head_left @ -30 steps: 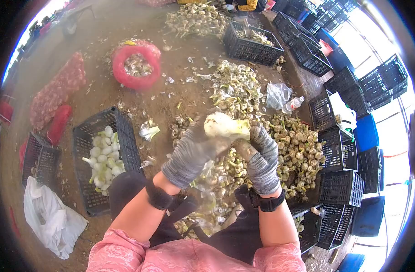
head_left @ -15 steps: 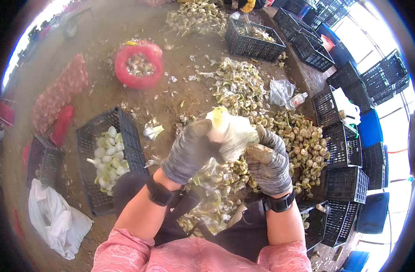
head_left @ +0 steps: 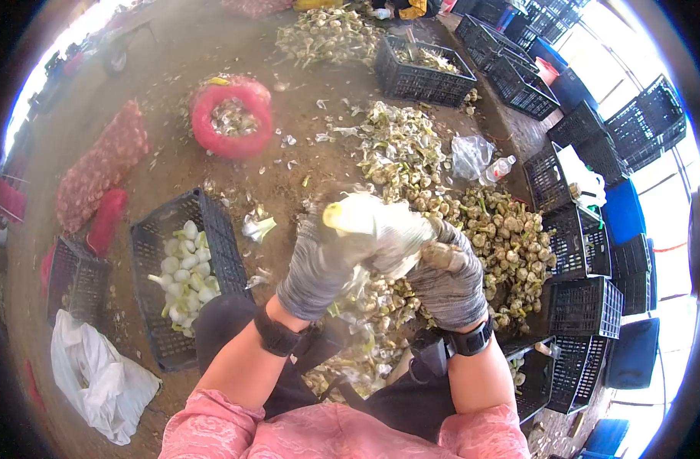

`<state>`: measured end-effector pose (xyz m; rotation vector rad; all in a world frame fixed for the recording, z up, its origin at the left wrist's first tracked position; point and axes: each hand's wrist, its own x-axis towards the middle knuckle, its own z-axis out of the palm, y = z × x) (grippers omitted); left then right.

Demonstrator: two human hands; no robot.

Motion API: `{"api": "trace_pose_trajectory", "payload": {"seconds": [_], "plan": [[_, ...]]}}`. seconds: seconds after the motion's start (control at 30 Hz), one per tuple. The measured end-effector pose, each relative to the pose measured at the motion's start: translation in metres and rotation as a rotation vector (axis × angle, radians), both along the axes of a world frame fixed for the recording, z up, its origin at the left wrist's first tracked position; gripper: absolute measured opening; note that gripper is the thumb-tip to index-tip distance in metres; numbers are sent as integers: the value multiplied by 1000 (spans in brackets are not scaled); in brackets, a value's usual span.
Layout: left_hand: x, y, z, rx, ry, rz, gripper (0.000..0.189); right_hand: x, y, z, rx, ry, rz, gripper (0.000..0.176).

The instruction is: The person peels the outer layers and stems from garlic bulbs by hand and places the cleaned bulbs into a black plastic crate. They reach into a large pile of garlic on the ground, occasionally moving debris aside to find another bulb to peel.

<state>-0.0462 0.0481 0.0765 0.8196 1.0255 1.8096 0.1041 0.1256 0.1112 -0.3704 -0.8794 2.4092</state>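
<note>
A whitish garlic bulb (head_left: 376,223) with a pale yellow cut stem end is between my two gloved hands, above a heap of peelings. My left hand (head_left: 317,264) wraps round its stem side, grey glove smeared by motion. On the other side, my right hand (head_left: 451,275) grips the bulb's papery outer skin, its dirty thumb turned inward. Below them lie loose garlic skins (head_left: 357,336). To the right spreads a pile of unpeeled garlic bulbs (head_left: 510,249). Left of my knee, cleaned white garlic bulbs (head_left: 187,268) lie in a black crate (head_left: 226,245).
Ahead are a red mesh bag (head_left: 206,138) with a rolled rim and a peelings heap (head_left: 399,145). Stacked black crates (head_left: 583,306) line the right side. A plastic bottle (head_left: 499,169) lies near them. A white sack (head_left: 105,382) rests at lower left.
The garlic bulb has tipped to the left, its stem end now lower and nearer my left hand. Both hands have shifted slightly and stay on it.
</note>
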Motion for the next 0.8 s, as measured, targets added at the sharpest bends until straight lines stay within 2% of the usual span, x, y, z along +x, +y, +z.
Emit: {"api": "trace_pose_trajectory", "payload": {"seconds": [0.03, 0.1, 0.13, 0.23, 0.27, 0.3, 0.37, 0.43, 0.47, 0.5, 0.53, 0.63, 0.67, 0.7, 0.77, 0.8], "plan": [[-1, -3, 3, -2, 0, 1, 29, 1, -2, -1, -2, 0, 1, 28], [-3, -11, 18, 83, 392, -38, 28, -3, -8, 5, -58, -23, -108, 31], [-3, -7, 8, 56, -142, -178, 27, -1, -9, 4, -61, -7, -81, 37], [4, -11, 18, 136, -205, -164, 25, -8, -22, 20, -115, 49, -63, 41], [7, -12, 12, 33, -123, -66, 25, -5, -19, 16, -96, 57, 12, 46], [6, -13, 9, 30, -123, -65, 25, -3, -22, 14, -100, 56, 13, 46], [4, -17, 10, 110, -417, -210, 31, -2, -29, 15, -160, 85, 13, 57], [2, -21, 11, 189, -715, -349, 37, 4, -27, 9, -340, 325, 44, 66], [0, -22, 12, 234, -862, -419, 40, 10, -21, 9, -343, 324, 46, 66], [-3, -23, 12, 281, -1009, -489, 44, 20, -12, 10, -443, 368, -38, 66], [-13, -24, 5, 377, -1086, -659, 48, 24, -5, 11, -540, 413, -124, 66], [-19, -23, -11, 446, -1050, -612, 49, 38, 22, -14, 99, 229, -190, 55], [-19, -21, -7, 436, -827, -556, 46, 28, 9, 11, 127, 158, -220, 50], [-20, -20, -5, 436, -827, -562, 46, 29, 10, 9, 236, 23, -209, 44], [-24, -18, 0, 5, 524, -20, 44, 27, 17, 24, 1136, -488, 169, 44], [-24, -13, 5, 198, 1146, 199, 42, 20, 8, 31, 1234, -576, 289, 44]]}}
